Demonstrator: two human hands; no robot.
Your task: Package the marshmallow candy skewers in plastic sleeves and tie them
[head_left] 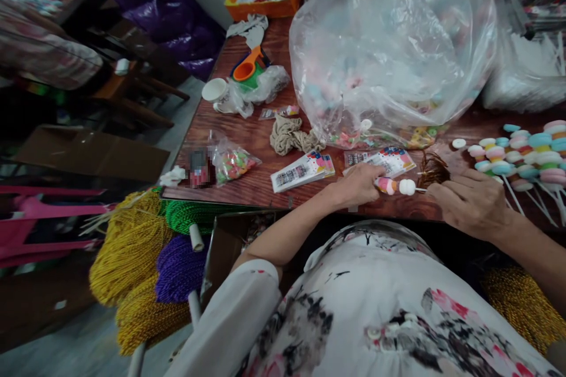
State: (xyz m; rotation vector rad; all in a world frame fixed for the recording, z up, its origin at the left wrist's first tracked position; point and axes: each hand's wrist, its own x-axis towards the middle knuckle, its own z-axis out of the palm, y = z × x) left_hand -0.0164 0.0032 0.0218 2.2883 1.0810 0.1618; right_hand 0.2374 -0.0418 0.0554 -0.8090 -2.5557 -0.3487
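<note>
Left hand pinching beaded stick, right hand pinching its bare end; looks partway done, loaded sticks piled on surface.

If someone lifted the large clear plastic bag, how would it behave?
The large clear plastic bag would likely crumple under the fingers, given its wrinkled film. It might also sag or slump, since no stiff frame shows.
</note>
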